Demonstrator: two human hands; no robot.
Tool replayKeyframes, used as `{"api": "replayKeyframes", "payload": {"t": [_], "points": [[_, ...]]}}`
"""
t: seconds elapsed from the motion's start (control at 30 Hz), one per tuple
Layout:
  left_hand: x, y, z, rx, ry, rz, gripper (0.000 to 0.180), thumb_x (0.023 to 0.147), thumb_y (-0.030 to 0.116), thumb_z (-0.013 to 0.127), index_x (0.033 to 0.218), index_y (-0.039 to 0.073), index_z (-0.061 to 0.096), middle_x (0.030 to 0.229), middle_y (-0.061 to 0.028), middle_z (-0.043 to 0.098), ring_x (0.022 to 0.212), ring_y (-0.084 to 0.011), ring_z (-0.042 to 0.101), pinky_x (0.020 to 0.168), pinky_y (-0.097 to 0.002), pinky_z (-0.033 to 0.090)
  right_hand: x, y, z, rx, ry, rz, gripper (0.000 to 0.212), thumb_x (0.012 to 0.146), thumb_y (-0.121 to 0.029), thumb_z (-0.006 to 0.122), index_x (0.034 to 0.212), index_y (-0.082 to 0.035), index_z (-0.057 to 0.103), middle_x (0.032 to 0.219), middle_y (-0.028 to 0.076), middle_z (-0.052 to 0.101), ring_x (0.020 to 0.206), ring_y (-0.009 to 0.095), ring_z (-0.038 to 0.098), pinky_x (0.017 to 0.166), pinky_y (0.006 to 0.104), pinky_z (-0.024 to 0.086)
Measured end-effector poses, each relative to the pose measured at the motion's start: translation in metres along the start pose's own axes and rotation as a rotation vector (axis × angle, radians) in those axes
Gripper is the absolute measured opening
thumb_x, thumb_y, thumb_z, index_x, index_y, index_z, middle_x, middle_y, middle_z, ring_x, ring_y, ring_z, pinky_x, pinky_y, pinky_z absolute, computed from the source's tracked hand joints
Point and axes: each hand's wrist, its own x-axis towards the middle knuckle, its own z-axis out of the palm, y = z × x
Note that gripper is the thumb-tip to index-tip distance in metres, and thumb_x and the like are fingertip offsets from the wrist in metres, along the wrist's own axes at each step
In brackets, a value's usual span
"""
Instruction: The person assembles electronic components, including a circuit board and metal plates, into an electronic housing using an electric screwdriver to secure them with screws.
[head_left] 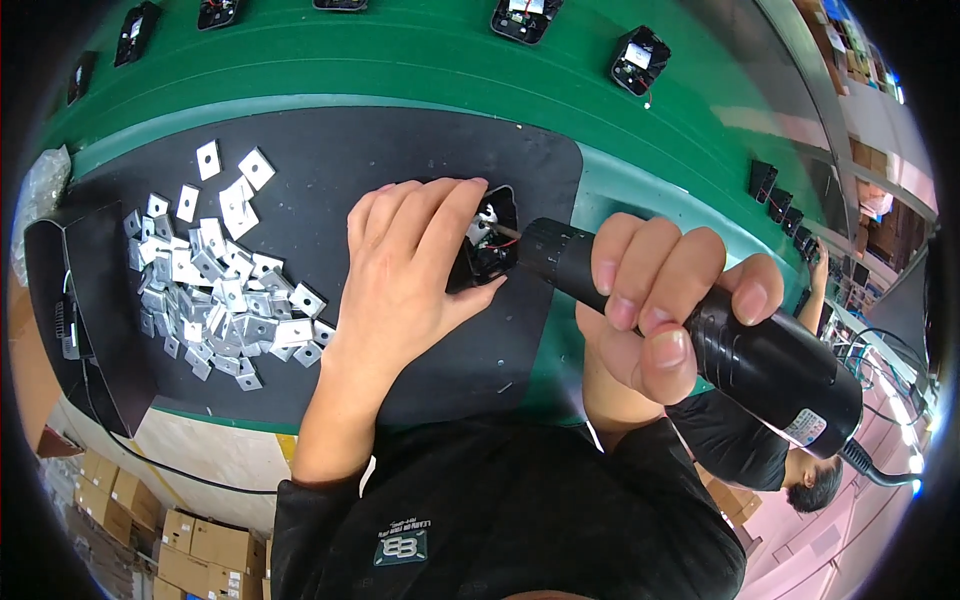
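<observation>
My left hand (pixel 405 265) is closed over a small black plastic housing (pixel 507 208) on the dark mat, fingers across its far side and thumb at its near edge. Inside the housing show a pale metal part and a thin red wire. In my right hand (pixel 665 300) is a black corded electric screwdriver (pixel 770 370), held tilted with its nose toward the housing. Its bit reaches into the housing; the exact contact point is too small to tell. Left of my left hand lies a loose pile of square silver metal plates (pixel 235 295), each with a hole.
A black mat (pixel 440 140) covers the work surface. Beyond it runs a green conveyor belt (pixel 400 60) carrying several black housings (pixel 640 60). At the left stands a black open box (pixel 100 310) with a cable. Another person (pixel 750 440) works at the right; cardboard boxes (pixel 210 545) are stacked lower left.
</observation>
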Motion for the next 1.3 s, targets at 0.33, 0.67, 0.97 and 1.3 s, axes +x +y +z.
{"api": "replayKeyframes", "payload": {"t": [0.33, 0.67, 0.97, 1.3], "points": [[0.001, -0.001, 0.000, -0.011, 0.011, 0.011, 0.073, 0.054, 0.022, 0.084, 0.122, 0.008, 0.059, 0.115, -0.0084, 0.062, 0.107, -0.0289, 0.055, 0.096, -0.0421, 0.038, 0.006, 0.001, -0.006, -0.009, -0.126, 0.020, 0.044, 0.077, 0.009, 0.066, 0.105, -0.017, 0.042, 0.074, 0.003, 0.053, 0.061, 0.017, 0.052, 0.062, 0.0351, 0.047], [0.002, 0.001, -0.001, -0.042, -0.001, -0.013, 0.074, 0.054, 0.021, 0.084, 0.122, 0.009, 0.059, 0.115, -0.0086, 0.062, 0.108, -0.0289, 0.055, 0.096, -0.0418, 0.039, 0.002, -0.006, -0.003, -0.052, -0.107, 0.066, 0.055, 0.083, -0.003, 0.066, 0.127, -0.027, 0.045, 0.075, -0.003, 0.052, 0.062, 0.012, 0.050, 0.064, 0.0295, 0.042], [0.001, -0.002, -0.003, -0.051, -0.001, -0.024, 0.076, 0.053, 0.020, 0.084, 0.123, 0.009, 0.059, 0.117, -0.0090, 0.061, 0.110, -0.0293, 0.055, 0.097, -0.0420, 0.038, 0.007, -0.004, -0.009, -0.066, -0.251, 0.038, 0.051, 0.083, -0.004, 0.067, 0.124, -0.027, 0.047, 0.076, -0.002, 0.053, 0.062, 0.012, 0.050, 0.064, 0.0293, 0.042], [0.001, 0.000, -0.003, -0.055, -0.014, -0.034, 0.077, 0.053, 0.021, 0.083, 0.124, 0.009, 0.059, 0.117, -0.0089, 0.061, 0.111, -0.0291, 0.054, 0.098, -0.0422, 0.037, 0.004, -0.001, -0.008, -0.007, -0.169, -0.013, 0.052, 0.079, 0.005, 0.067, 0.115, -0.020, 0.041, 0.070, 0.001, 0.053, 0.059, 0.017, 0.054, 0.060, 0.0349, 0.047]]}}
